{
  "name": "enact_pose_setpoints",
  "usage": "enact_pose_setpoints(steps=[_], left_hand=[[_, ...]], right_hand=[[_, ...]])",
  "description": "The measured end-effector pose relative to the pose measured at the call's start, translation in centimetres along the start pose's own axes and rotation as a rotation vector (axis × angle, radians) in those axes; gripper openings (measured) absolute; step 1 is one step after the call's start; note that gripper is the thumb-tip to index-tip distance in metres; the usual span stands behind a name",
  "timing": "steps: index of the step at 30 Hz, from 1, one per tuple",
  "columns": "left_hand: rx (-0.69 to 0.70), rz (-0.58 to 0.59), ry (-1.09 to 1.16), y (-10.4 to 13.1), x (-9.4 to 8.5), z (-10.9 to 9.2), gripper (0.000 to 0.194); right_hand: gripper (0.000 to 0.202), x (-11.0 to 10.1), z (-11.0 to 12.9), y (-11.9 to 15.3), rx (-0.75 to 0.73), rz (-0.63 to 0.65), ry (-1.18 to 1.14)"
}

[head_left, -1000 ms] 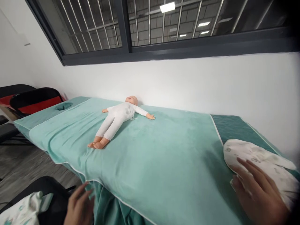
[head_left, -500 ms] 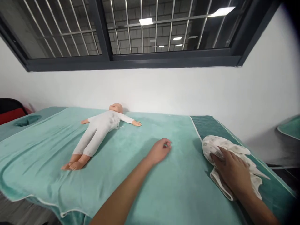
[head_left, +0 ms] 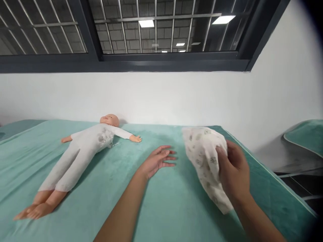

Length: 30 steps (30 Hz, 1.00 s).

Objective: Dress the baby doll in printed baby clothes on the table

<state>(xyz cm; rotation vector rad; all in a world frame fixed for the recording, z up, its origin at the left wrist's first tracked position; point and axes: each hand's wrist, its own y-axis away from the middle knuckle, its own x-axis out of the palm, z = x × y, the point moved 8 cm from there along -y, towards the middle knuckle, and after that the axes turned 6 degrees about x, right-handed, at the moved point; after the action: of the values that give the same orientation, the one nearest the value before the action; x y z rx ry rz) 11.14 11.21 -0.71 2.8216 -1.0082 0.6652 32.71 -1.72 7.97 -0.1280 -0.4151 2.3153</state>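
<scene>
My right hand (head_left: pixel 234 171) grips a white printed cloth garment (head_left: pixel 203 158) between thumb and fingers, and the fabric hangs down above the bed. What kind of garment it is, I cannot tell. To its left, my left hand (head_left: pixel 159 160) is open over the green sheet with its fingers spread, holding nothing. A baby doll (head_left: pixel 87 144) lies face up on the left side of the bed, arms stretched out. Its body and legs are white cloth; head, hands and feet are flesh-toned.
A green sheet (head_left: pixel 166 205) covers the bed, with a darker green strip (head_left: pixel 272 191) along the right. Behind stands a white wall (head_left: pixel 156 97) under a barred window (head_left: pixel 164 33). Another green-covered surface (head_left: pixel 306 136) juts in at far right.
My right hand has lifted the garment off the dark green strip and moved it left. My left hand has spread its fingers. The view has shifted, with the doll now lower left.
</scene>
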Motion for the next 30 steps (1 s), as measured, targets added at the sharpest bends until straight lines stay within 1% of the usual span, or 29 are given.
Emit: enact_pose_setpoints(steps=[1, 2, 4, 5, 6, 8, 10, 11, 13, 15, 16, 17, 19, 23, 26, 28, 30], left_hand=[[0.047, -0.036, 0.027, -0.1, -0.2, -0.2, 0.043], [0.088, -0.086, 0.045, -0.3, -0.6, -0.4, 0.045], [0.125, -0.209, 0.048, -0.3, -1.6, -0.4, 0.047], [0.125, -0.260, 0.038, -0.3, -2.1, -0.3, 0.048], [0.122, -0.301, 0.025, -0.3, -2.4, -0.2, 0.047], [0.134, -0.360, 0.006, -0.3, -2.9, -0.2, 0.046], [0.156, -0.409, -0.006, -0.3, -3.2, -0.3, 0.045], [0.163, -0.437, -0.010, -0.3, -3.3, -0.3, 0.046], [0.184, -0.471, -0.008, -0.2, -3.5, -0.5, 0.048], [0.211, -0.488, 0.014, -0.1, -3.5, -0.7, 0.049], [0.225, -0.494, 0.033, 0.0, -3.6, -0.9, 0.050], [0.238, -0.499, 0.054, 0.1, -3.6, -1.0, 0.049], [0.254, -0.481, 0.104, 0.2, -3.2, -1.3, 0.048], [0.207, -0.353, 0.208, 0.2, -1.6, -1.3, 0.035], [0.190, -0.271, 0.252, 0.3, -0.7, -1.3, 0.028], [0.229, -0.249, 0.275, 0.3, -0.6, -1.7, 0.029], [0.282, -0.281, 0.302, 0.4, -1.1, -2.2, 0.029]], right_hand=[[0.043, 1.9, -0.1, -0.1, 0.048, 0.079, -0.092], [0.042, 3.9, -0.7, -0.2, 0.130, 0.173, -0.195], [0.044, 8.2, -3.1, 0.3, 0.325, 0.415, -0.347], [0.045, 9.8, -4.5, 0.6, 0.399, 0.492, -0.370], [0.044, 10.7, -6.2, 0.9, 0.455, 0.516, -0.351], [0.038, 11.0, -9.2, 0.7, 0.473, 0.442, -0.234], [0.035, 10.6, -11.0, 0.5, 0.444, 0.393, -0.151], [0.035, 10.3, -11.3, 0.3, 0.425, 0.378, -0.139], [0.035, 9.3, -11.3, -0.1, 0.379, 0.326, -0.153], [0.034, 8.2, -10.5, -0.6, 0.307, 0.258, -0.166], [0.034, 7.9, -10.1, -0.7, 0.264, 0.245, -0.167], [0.035, 7.8, -9.7, -0.7, 0.227, 0.253, -0.169], [0.037, 8.3, -9.3, -0.5, 0.197, 0.312, -0.168], [0.040, 9.8, -9.9, 0.5, 0.264, 0.462, -0.113], [0.035, 10.5, -10.3, 1.1, 0.301, 0.562, -0.063], [0.029, 10.6, -10.6, 1.2, 0.328, 0.593, -0.041], [0.024, 10.2, -10.7, 1.0, 0.358, 0.551, -0.063]])
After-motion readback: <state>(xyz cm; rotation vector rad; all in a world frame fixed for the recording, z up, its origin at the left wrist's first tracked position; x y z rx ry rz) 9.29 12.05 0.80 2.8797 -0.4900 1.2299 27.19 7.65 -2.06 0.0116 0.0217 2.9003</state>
